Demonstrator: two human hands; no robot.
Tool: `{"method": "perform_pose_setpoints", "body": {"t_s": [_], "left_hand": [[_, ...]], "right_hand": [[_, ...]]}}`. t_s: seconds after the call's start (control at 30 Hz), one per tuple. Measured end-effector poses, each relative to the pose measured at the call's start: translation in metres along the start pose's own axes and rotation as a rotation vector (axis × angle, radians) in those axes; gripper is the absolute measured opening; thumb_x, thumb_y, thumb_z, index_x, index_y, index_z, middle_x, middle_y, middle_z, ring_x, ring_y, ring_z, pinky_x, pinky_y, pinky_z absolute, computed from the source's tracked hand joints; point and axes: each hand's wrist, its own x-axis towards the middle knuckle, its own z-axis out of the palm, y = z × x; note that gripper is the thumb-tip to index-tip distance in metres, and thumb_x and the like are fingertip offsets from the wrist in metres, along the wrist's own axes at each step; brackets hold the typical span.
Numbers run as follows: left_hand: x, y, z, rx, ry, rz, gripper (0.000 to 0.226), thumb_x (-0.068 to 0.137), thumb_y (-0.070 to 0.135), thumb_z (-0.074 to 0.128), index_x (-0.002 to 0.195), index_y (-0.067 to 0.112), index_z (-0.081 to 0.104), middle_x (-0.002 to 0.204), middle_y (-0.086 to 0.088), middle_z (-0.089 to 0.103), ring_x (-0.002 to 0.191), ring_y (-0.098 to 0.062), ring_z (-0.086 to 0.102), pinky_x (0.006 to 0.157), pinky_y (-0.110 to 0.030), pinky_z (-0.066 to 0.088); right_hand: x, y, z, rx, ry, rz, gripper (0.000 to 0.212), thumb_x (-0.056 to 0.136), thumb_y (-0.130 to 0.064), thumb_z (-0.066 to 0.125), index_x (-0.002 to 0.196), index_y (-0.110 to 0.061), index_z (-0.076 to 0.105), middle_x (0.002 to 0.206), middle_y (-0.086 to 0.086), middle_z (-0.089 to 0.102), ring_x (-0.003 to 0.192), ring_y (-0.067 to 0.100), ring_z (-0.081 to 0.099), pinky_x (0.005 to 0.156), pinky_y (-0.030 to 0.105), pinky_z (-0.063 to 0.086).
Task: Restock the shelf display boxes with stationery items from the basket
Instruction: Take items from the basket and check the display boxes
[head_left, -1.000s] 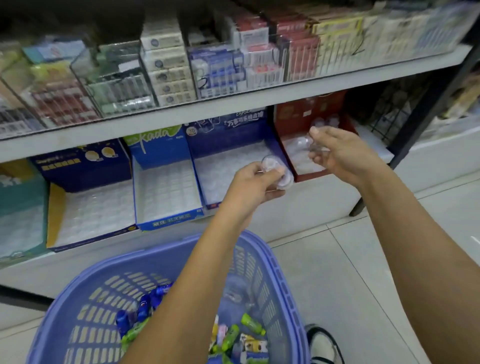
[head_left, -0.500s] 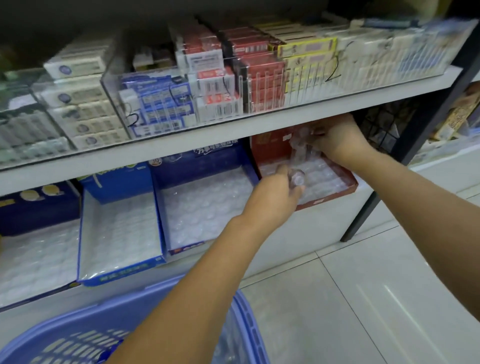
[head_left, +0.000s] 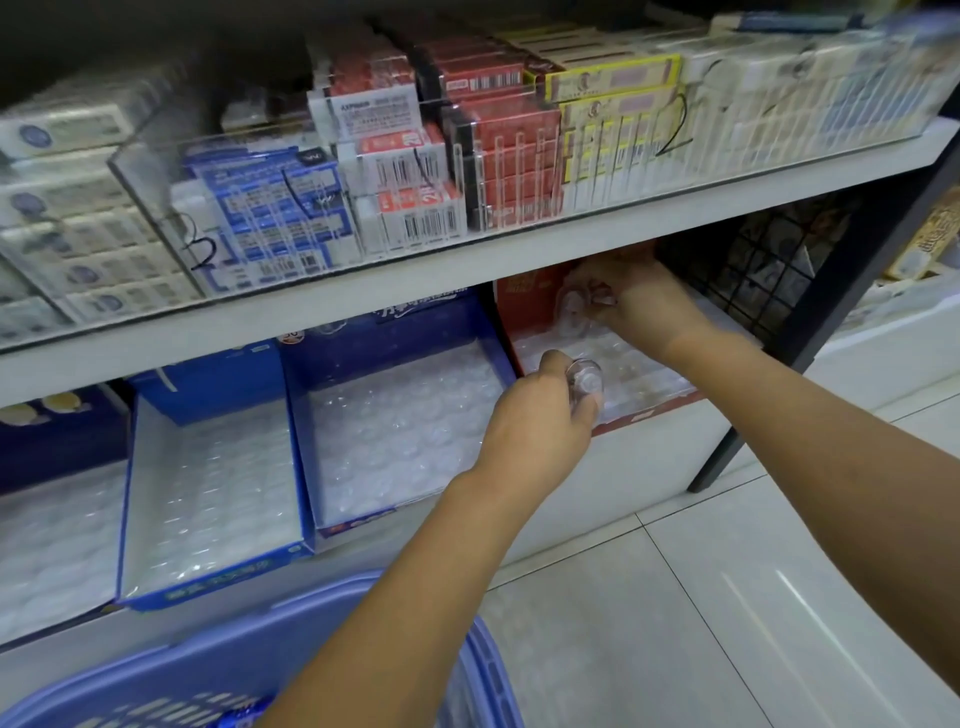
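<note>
**While both hands reach into the red display box, its neighbours wait**

Because the red display box takes its stock in a clear moulded tray, each piece seems to be seated singly. The left hand pinches a clear round piece over the box's front rows. The right hand, deeper toward the box's back panel, curls its fingers on a second clear piece. The blue display box just left of the red one holds a similar tray. The basket sits below and left of the red box, within easy reach for refills. On the acrylic guard of the shelf above it, a handwritten "3" and "2" can be read. The print on the red box itself is too blurred to make out.
</note>
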Motion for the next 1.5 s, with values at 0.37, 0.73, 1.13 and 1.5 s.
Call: {"method": "perform_pose_setpoints", "body": {"t_s": [0.37,0.73,1.13,1.5], "left_hand": [[-0.002,0.0,0.002,-0.023,0.023,-0.019,0.028,0.096,0.034,0.049,0.115,0.013,0.05,0.097,-0.008,0.066,0.087,-0.027,0.062,0.072,-0.038,0.053],[-0.002,0.003,0.003,-0.001,0.037,-0.037,0.03,0.094,0.031,0.051,0.118,0.013,0.05,0.099,-0.007,0.066,0.088,-0.026,0.061,0.071,-0.034,0.051],[-0.001,0.001,0.006,-0.011,0.071,-0.039,0.029,0.094,0.032,0.051,0.118,0.014,0.051,0.1,-0.006,0.066,0.088,-0.024,0.061,0.07,-0.032,0.049],[0.007,0.006,0.002,-0.375,0.254,-0.175,0.017,0.093,0.023,0.057,0.109,0.02,0.054,0.087,-0.002,0.063,0.071,-0.019,0.065,0.051,-0.016,0.046]], "right_hand": [[0.001,0.005,0.011,-0.049,0.002,-0.043,0.029,0.075,-0.007,0.073,0.104,-0.007,0.067,0.1,0.017,0.066,0.094,0.036,0.059,0.078,0.035,0.049],[0.004,-0.008,-0.001,-0.231,-0.089,-0.159,0.027,0.084,-0.004,0.06,0.11,-0.006,0.06,0.106,0.02,0.059,0.103,0.036,0.051,0.077,0.035,0.044],[0.007,-0.009,0.002,-0.146,-0.183,-0.058,0.023,0.088,-0.012,0.053,0.108,-0.01,0.062,0.111,0.012,0.061,0.102,0.03,0.056,0.081,0.029,0.044],[-0.005,-0.039,-0.043,0.552,-0.304,0.241,0.022,0.082,-0.038,0.069,0.094,-0.02,0.069,0.084,-0.001,0.072,0.077,0.015,0.067,0.071,0.023,0.054]]}}
